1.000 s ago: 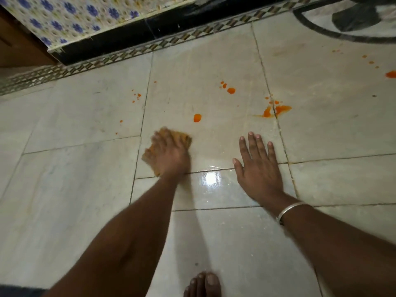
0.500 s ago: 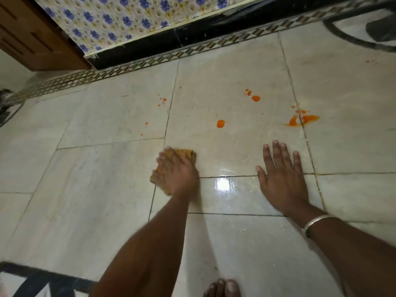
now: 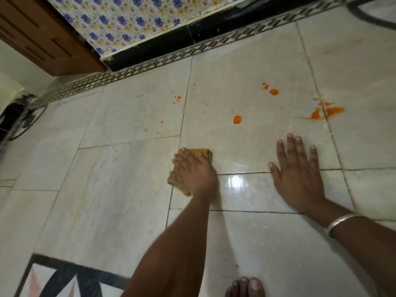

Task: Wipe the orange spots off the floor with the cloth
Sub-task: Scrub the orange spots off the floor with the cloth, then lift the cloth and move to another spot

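1. While the left hand (image 3: 192, 174) presses down on the cloth (image 3: 202, 153), its fingers (image 3: 182, 162) are spread flat over the fabric, holding it against the floor (image 3: 120, 189) rather than curling round it.
2. That cloth is yellow-orange, folded small, and lies on a seam where pale tiles meet; only its far edge and a near corner show past the hand.
3. On the right, the right hand (image 3: 297, 176) rests palm-down on the floor, fingers (image 3: 296, 146) open and splayed, holding nothing; a silver bangle (image 3: 340, 221) circles its wrist.
4. Beyond the cloth, the orange spots remain on the tiles: a round orange spot (image 3: 237, 119) sits beyond the gap between the two hands, apart from both.
5. Farther off lie a larger drop (image 3: 273, 92) with small specks beside it, and a smeared patch (image 3: 327, 112) across a tile seam beyond the right hand.
6. Tiny specks (image 3: 176, 99) dot the tile to the left of these.
7. Between the hands, a bright glare (image 3: 235, 181) shines on the glossy tile.
8. Bare toes (image 3: 246, 287) show at the bottom edge.
9. A patterned floor inlay (image 3: 64, 279) fills the lower left corner, and a diamond-patterned border strip (image 3: 192, 52) runs along the far side below a dark skirting (image 3: 171, 46) and blue-flowered wall tiles (image 3: 132, 20).
10. No container appears anywhere.
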A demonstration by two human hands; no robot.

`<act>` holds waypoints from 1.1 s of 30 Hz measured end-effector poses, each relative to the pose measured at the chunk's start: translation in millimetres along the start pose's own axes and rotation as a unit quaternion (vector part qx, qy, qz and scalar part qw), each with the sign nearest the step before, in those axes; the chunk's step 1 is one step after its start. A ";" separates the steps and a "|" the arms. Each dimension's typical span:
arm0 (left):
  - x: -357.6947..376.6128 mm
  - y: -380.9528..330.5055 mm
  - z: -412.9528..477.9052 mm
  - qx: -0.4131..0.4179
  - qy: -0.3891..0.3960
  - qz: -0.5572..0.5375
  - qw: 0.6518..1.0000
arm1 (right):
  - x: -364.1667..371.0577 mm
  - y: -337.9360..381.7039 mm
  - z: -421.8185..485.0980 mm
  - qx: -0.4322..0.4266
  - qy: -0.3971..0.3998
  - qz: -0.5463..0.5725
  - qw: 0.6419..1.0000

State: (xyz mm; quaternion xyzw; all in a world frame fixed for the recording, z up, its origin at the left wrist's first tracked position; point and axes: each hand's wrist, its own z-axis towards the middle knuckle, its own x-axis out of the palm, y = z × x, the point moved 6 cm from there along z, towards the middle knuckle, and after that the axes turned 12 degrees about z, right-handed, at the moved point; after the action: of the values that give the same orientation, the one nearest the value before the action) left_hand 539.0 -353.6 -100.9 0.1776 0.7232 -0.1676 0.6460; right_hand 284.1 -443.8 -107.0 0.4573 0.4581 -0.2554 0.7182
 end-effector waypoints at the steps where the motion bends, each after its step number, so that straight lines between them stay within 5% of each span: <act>1: 1.4 -1.9 -13.1 -0.003 -0.003 -0.009 1.000 | 5.0 17.0 0.8 -0.028 0.001 0.007 1.000; 8: 2.6 -13.8 7.9 0.144 -0.011 0.081 0.986 | 48.9 68.8 -0.8 -0.080 0.059 0.023 0.995; 14: 0.8 60.6 8.9 -0.026 0.000 0.032 0.999 | 51.0 68.6 -2.0 -0.073 0.081 0.016 0.994; 19: -22.3 56.8 -0.8 -0.019 0.045 0.007 0.999 | 48.7 68.8 -1.2 -0.066 0.106 0.025 0.992; 24: -26.5 60.5 -10.9 0.015 0.065 0.106 0.992 | 39.4 71.1 2.2 -0.064 0.134 0.076 0.986; 29: -33.8 73.4 -7.3 0.057 0.044 0.040 0.997 | 26.4 69.4 18.2 -0.021 0.282 0.144 0.948; 33: -75.3 42.2 -10.1 0.027 0.058 -0.049 0.997 | -4.6 62.7 37.2 0.093 0.311 0.319 0.891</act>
State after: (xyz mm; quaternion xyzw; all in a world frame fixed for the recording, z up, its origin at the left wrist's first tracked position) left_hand 557.9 -314.7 -25.5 0.1684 0.7625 -0.2083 0.5889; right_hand 347.0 -448.9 -70.4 0.6997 0.4613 0.1008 0.5362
